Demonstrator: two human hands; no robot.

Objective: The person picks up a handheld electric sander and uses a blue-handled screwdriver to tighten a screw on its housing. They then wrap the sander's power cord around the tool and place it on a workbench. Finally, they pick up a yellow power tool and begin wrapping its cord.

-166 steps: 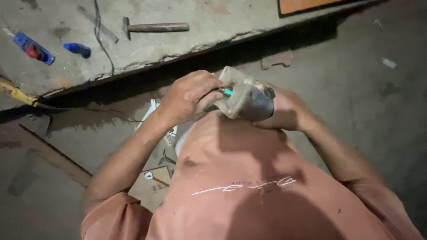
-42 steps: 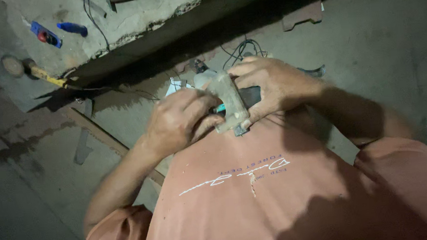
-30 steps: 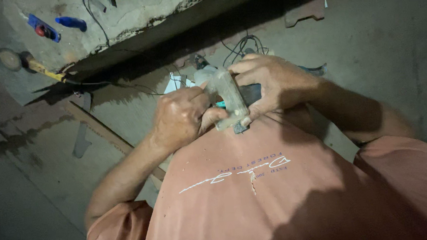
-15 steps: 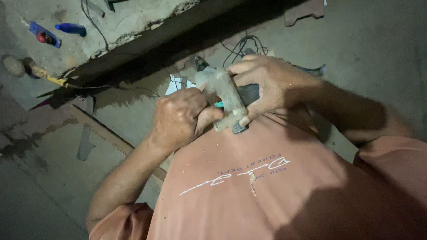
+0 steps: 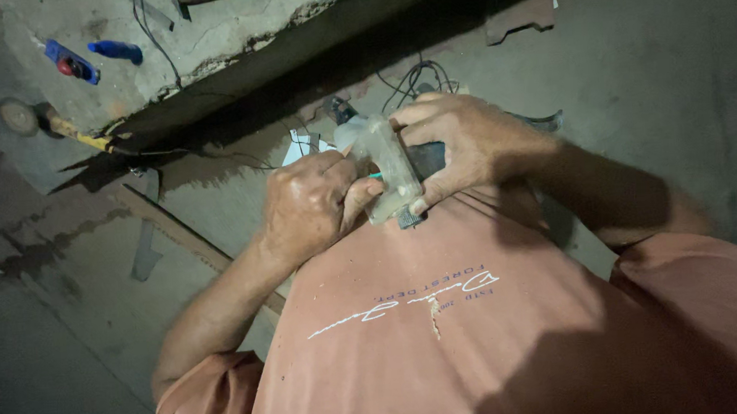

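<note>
1. Dim indoor light falls from the upper left, brightest on the concrete ledge (image 5: 233, 21).
2. Deep shadow covers the floor (image 5: 672, 73) beneath the ledge.
3. Focus is soft; corners darken.

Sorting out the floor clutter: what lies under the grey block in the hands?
Under the grey block: black wires and a white scrap on the floor. Both hands hide the rest.

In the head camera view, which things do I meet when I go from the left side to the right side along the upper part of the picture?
Round-headed tool with yellow handle → blue and red tool → blue handle → left hand → pale dusty device → right hand → flat brown scrap.
</note>
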